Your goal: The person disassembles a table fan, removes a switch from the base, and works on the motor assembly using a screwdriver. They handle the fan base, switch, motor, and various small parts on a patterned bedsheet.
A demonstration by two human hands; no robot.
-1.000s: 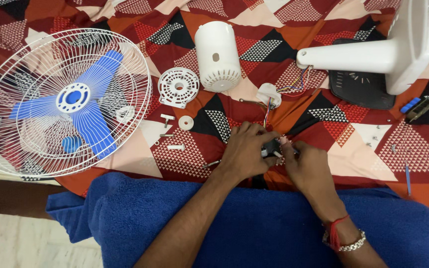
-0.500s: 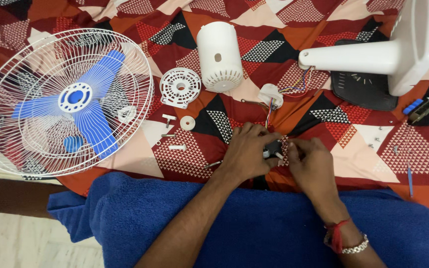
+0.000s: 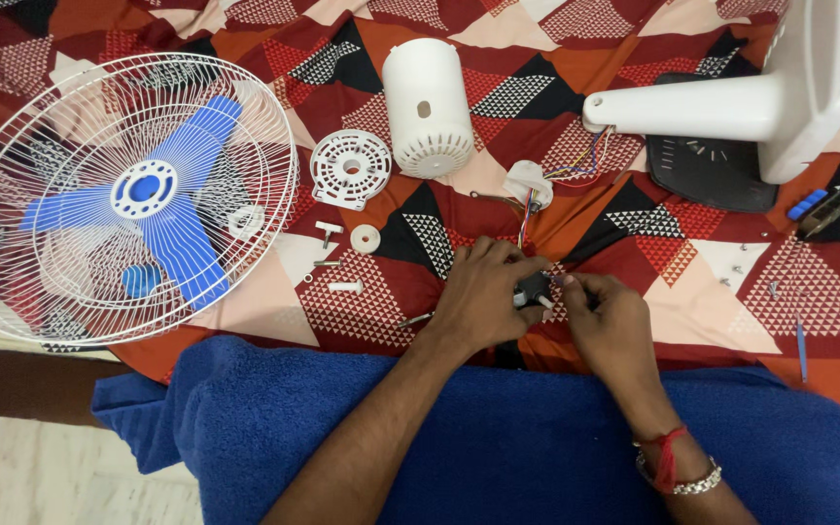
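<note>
My left hand [image 3: 478, 297] and my right hand [image 3: 607, 321] meet over the patterned cloth, both pinching a small black part with coloured wires [image 3: 535, 288]. The wires [image 3: 527, 219] run from it up to a small white piece [image 3: 529, 182] and on into the white fan stand [image 3: 731, 102]. A red thread and a metal bracelet sit on my right wrist. Most of the black part is hidden by my fingers.
A white fan guard with blue blades [image 3: 123, 199] lies at the left. A white motor cover [image 3: 427, 107], a round vented plate [image 3: 350, 168], a white knob [image 3: 366, 238] and small screws lie nearby. A black base plate [image 3: 712, 175] is at the right. A blue towel [image 3: 498, 437] covers my lap.
Both hands stay on the small black part; my fingers have shifted slightly around it. Nothing else has moved.
</note>
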